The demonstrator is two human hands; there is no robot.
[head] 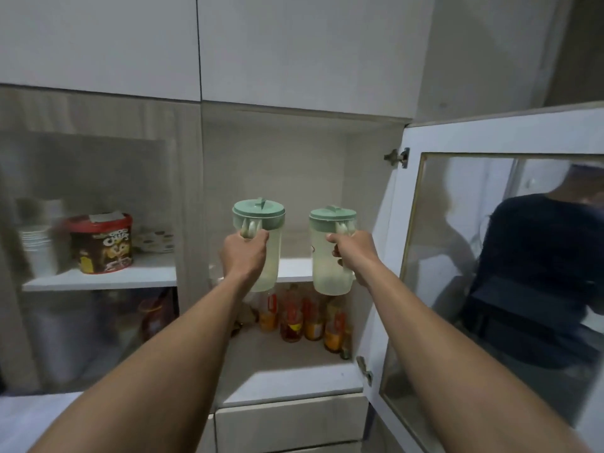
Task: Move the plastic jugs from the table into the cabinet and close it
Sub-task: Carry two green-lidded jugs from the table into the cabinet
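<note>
With each hand gripping a jug at the open cabinet, setting both on the shelf comes next.

Stuff behind the closed glass door on the left is all hazy, only the red cereal tub reads. Labels on the bottles on the lower shelf are too blurry to make out. Each grip covers its jug's handle. The open door runs off frame on the right.
</note>
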